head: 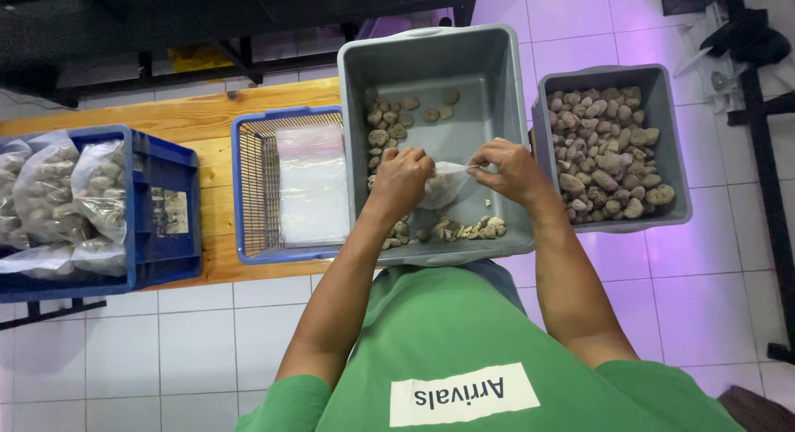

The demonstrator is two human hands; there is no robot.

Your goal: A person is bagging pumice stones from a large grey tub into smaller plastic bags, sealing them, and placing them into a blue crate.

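Both hands work over the grey tub (497, 76): left hand (403, 177) and right hand (511, 168) each pinch an edge of a small clear bag (445, 183), fingers pressed together on the plastic, bag hanging just above the stones (464, 229) scattered in the tub. Right of the tub stands a second tub of stones (609, 150); left of it a blue basket (248, 192) with flat bags, then a blue crate (170, 208) of filled bags. Risk, as judged: thin plastic could slip or tear under load, spilling stones.

Blue crate (166, 208) cut off left, bag (443, 183) contents hidden (behind fingers (497, 163))
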